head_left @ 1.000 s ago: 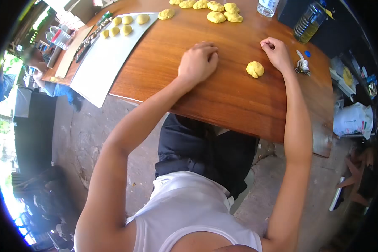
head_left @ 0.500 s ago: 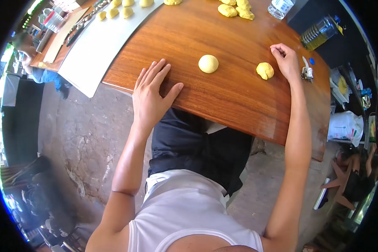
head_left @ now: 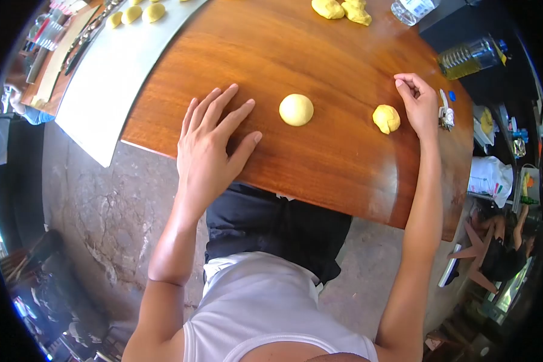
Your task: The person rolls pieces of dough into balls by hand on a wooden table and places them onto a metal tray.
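My left hand (head_left: 210,142) lies on the wooden table near its front edge, palm down with fingers spread, holding nothing. To its right sits a smooth, round yellow dough ball (head_left: 296,110), touched by neither hand. Farther right rests a rougher, creased dough lump (head_left: 386,119). Just beside that lump is my right hand (head_left: 419,102), its side close to the tabletop. Its fingers are curled together with the thumb against them, and I see nothing in them.
Several dough balls (head_left: 154,12) lie on a white board (head_left: 111,96) at the left. More dough lumps (head_left: 327,8) sit at the back. A clear bottle (head_left: 413,9), an oil bottle (head_left: 472,58) and small metal items (head_left: 446,116) are at the right. Other people appear at both sides.
The view has shifted slightly, so the table and dough appear lower. My left hand's fingers look a little more spread. My right hand stays curled beside the creased lump.
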### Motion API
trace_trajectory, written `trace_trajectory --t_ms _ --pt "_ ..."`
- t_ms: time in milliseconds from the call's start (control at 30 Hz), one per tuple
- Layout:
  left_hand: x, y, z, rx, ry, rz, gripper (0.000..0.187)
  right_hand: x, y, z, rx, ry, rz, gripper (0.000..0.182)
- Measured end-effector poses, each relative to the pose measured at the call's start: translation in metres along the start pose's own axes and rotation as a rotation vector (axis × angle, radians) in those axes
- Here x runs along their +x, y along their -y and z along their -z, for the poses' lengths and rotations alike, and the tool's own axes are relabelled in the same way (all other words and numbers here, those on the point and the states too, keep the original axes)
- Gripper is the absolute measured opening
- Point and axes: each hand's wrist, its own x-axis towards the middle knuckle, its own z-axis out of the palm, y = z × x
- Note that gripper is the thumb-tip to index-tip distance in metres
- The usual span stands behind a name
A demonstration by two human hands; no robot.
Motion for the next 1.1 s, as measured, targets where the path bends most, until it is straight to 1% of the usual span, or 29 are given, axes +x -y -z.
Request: trace_trajectory --t_ms 67,167,333,400,500,667,733,800,833,933,967,1000,1033,1100 --pt "0.007 -0.008 0.002 -0.014 0.044 0.019 0.045 0.000 0.004 -0.001 0.036 -0.021 -0.019 0.013" --pt "0.019 -0.014 -0.001 -0.029 0.095 0.036 0.048 0.003 0.007 -0.003 0.001 -0.042 -0.058 0.010" --pt "0.038 -0.018 0.002 -0.098 0.277 0.040 0.054 0.003 0.003 -0.006 0.067 -0.068 -0.108 0.009" --pt "0.042 -0.016 0.003 -0.111 0.333 0.043 0.054 0.004 0.009 -0.006 0.035 -0.070 -0.150 0.008" --pt "0.043 -0.015 0.005 -0.078 0.419 0.066 0.056 0.002 0.013 -0.005 -0.015 -0.082 -0.217 0.008" --pt "0.049 -0.020 0.007 -0.006 0.488 0.070 0.066 0.003 0.016 -0.005 -0.031 -0.088 -0.216 0.009" --pt "0.050 -0.022 0.004 -0.020 0.451 0.055 0.068 0.004 0.013 -0.003 -0.009 -0.091 -0.213 0.009" --pt "0.049 -0.022 -0.002 -0.035 0.382 0.020 0.071 0.006 0.008 -0.006 0.056 -0.080 -0.151 0.009" --pt "0.050 -0.022 -0.004 -0.024 0.363 0.007 0.071 0.006 0.007 -0.006 0.062 -0.100 -0.136 0.009" --pt "0.051 -0.022 -0.006 -0.053 0.266 -0.042 0.070 0.008 0.004 -0.006 0.023 -0.065 -0.090 0.010" --pt "0.051 -0.020 -0.005 -0.185 0.268 -0.040 0.066 0.007 0.004 -0.006 0.033 -0.091 -0.077 0.010" --pt "0.054 -0.018 -0.003 -0.317 0.269 -0.045 0.063 0.007 0.005 -0.006 0.031 -0.072 -0.063 0.011" --pt "0.058 -0.020 -0.001 -0.300 0.255 -0.071 0.063 0.007 0.006 -0.006 0.027 -0.054 -0.053 0.012" --pt "0.064 -0.026 0.004 -0.339 0.363 -0.219 0.056 0.007 0.007 -0.003 0.024 -0.066 -0.063 0.015"
